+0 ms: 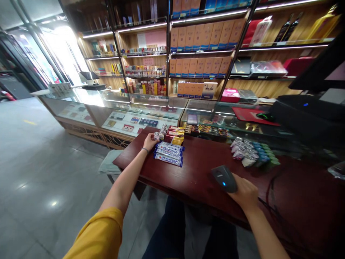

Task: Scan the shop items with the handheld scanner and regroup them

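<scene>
My right hand (245,192) is wrapped around the handle of a dark barcode scanner (224,178) with a lit blue light, held over the front of the dark red table (199,158). At the table's far left, my left hand (150,142) has its fingers closed at a small silver-topped container (156,135), beside a short row of similar containers (163,130). Red and yellow packets (174,135) stand right of these. Nearer to me lie several blue and silver long packets (169,154), side by side.
Small light-coloured containers (244,151) and green-blue ones (265,154) stand at the table's right, near a black cable (272,194). Behind runs a glass display counter (129,111), with stocked shelves (202,52) beyond. A stool (110,162) adjoins the left edge.
</scene>
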A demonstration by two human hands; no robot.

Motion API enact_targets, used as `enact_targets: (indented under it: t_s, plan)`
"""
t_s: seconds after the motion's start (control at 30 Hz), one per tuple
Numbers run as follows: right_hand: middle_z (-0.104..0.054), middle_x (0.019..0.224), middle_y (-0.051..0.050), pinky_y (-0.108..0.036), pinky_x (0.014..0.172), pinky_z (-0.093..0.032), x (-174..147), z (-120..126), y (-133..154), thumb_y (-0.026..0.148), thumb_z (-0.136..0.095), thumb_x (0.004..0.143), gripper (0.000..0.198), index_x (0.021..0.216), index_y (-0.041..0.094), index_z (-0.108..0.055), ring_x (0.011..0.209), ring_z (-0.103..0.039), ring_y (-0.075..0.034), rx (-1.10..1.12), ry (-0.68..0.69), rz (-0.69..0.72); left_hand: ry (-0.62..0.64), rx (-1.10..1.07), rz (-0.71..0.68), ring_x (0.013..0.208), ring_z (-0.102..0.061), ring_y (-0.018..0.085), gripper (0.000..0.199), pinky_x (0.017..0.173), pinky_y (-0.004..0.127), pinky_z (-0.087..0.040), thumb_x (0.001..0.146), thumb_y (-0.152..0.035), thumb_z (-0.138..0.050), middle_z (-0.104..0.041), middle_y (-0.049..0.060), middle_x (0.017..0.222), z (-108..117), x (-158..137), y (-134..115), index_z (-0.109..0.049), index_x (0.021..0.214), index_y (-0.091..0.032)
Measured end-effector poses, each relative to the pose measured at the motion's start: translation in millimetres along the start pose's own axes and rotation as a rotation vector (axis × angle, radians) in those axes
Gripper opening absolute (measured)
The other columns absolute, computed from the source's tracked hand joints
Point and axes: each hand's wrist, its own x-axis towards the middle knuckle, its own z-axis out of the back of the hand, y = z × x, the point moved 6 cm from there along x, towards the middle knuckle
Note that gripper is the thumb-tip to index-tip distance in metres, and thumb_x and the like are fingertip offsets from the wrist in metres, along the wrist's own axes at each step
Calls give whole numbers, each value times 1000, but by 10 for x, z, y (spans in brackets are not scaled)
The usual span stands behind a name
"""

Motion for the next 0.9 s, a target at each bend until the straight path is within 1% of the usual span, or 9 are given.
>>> enact_targets:
  t_s: [0.13, 0.2, 0.3, 0.47, 0.67, 0.9]
  plan:
    - [-71, 84, -9, -28, 68, -47, 94, -45, 36, 28, -55, 84, 30, 108, 10, -60, 66, -64, -17, -5, 4, -8, 12, -115, -21, 89, -65, 16, 52, 86, 32, -50, 58, -25, -80, -64, 4, 98, -59, -50, 6, -54, 102, -18]
    - [-72, 85, -9, -28, 69, -47, 159, -72, 66, 29, -55, 84, 31, 108, 10, -60, 67, -65, -17, 6, -5, -17, 18, -135, -20, 89, -65, 16, 50, 86, 32, -51, 58, -23, -79, -65, 4, 97, -72, -68, -14, -53, 101, -18]
    - [-72, 89, -10, -29, 70, -47, 266, -118, 129, 29, -54, 83, 32, 109, 11, -60, 69, -66, -18, 44, -6, -27, 31, -123, -21, 89, -66, 17, 47, 85, 32, -51, 59, -21, -78, -65, 5, 97, -90, -83, -51, -54, 100, -18]
    - [-72, 87, -8, -28, 67, -46, 389, -175, 224, 24, -56, 81, 30, 107, 10, -60, 66, -64, -16, 66, 4, -29, 43, -57, -40, 90, -65, 17, 46, 83, 31, -51, 61, -22, -78, -66, 5, 98, -161, -114, -101, -54, 100, -18]
    - [-72, 88, -9, -28, 67, -46, 392, -182, 228, 26, -55, 81, 33, 109, 11, -61, 67, -64, -17, 91, -6, -42, 36, -11, -4, 88, -66, 17, 50, 83, 31, -51, 61, -22, -79, -66, 5, 98, -230, -148, -129, -55, 104, -18]
    - [-72, 89, -10, -27, 67, -47, 362, -205, 159, 29, -55, 80, 34, 108, 12, -64, 69, -65, -18, 104, 23, -92, 102, -145, -4, 95, -65, 19, 51, 94, 38, -50, 62, -21, -78, -68, 8, 103, -204, -145, -177, -58, 109, -16]
